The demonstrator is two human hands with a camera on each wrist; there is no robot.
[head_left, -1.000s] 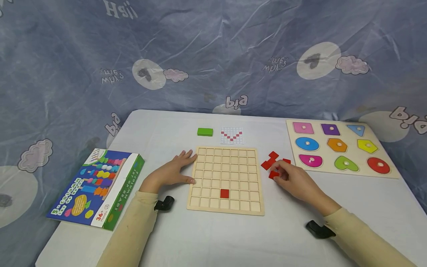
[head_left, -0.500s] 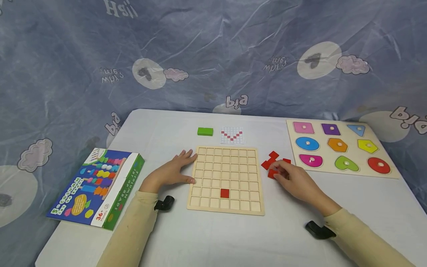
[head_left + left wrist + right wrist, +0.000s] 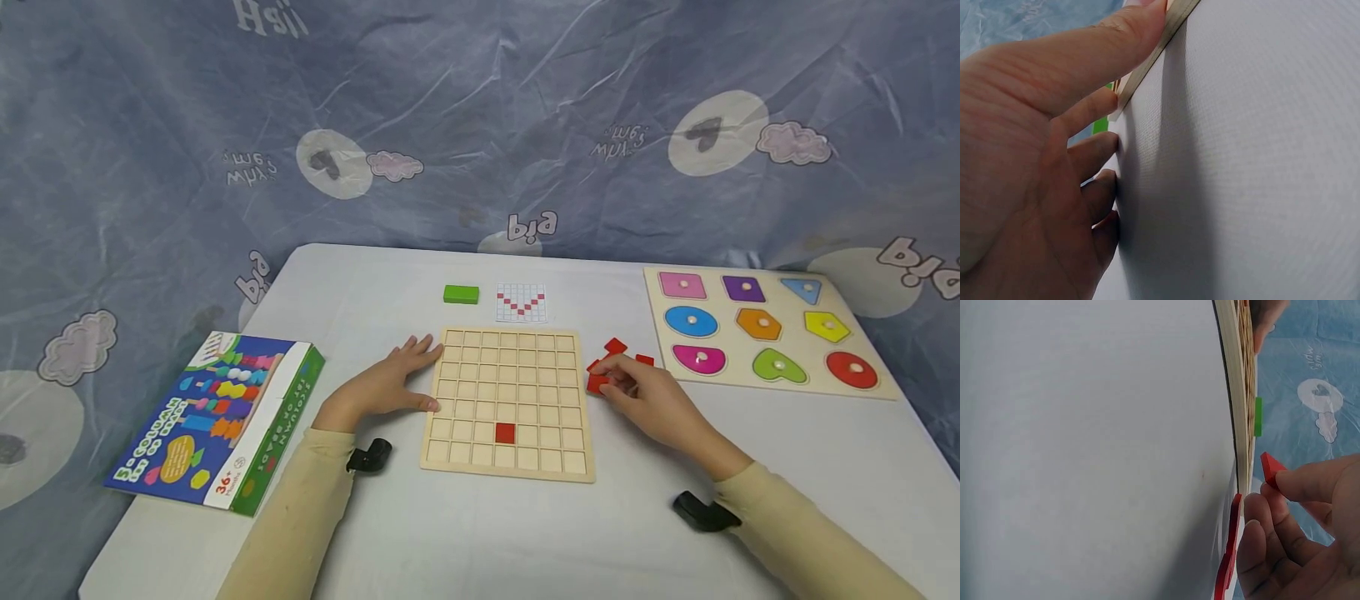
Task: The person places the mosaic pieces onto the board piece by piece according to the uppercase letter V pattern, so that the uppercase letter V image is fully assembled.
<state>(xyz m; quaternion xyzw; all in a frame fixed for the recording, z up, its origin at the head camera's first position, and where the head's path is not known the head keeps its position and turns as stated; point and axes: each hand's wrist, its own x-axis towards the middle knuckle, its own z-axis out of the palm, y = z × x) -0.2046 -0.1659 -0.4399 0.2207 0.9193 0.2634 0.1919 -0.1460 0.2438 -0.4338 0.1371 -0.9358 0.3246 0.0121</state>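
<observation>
A wooden grid board [image 3: 480, 387] lies flat on the table, with one red square tile [image 3: 505, 433] set in a cell near its lower middle. Against the board's left edge rests my left hand [image 3: 386, 383], fingers spread, thumb touching the rim; the left wrist view shows the thumb [image 3: 1129, 37] on that edge. My right hand [image 3: 652, 400] pinches another red tile [image 3: 1270, 469] between thumb and finger, lifted off the table just right of the board. Loose red tiles [image 3: 616, 345] lie beside and partly behind that hand.
Behind the board are a green block [image 3: 461, 294] and a small pattern card [image 3: 521, 302] with a red V. A shape puzzle board [image 3: 768, 333] lies at right. A blue and green toy box [image 3: 217, 417] lies at left. A printed cloth [image 3: 480, 125] hangs behind the table.
My right hand has moved slightly left toward the board, bringing the pinched red tile up from among the loose ones. The left hand has stayed at the board's edge.
</observation>
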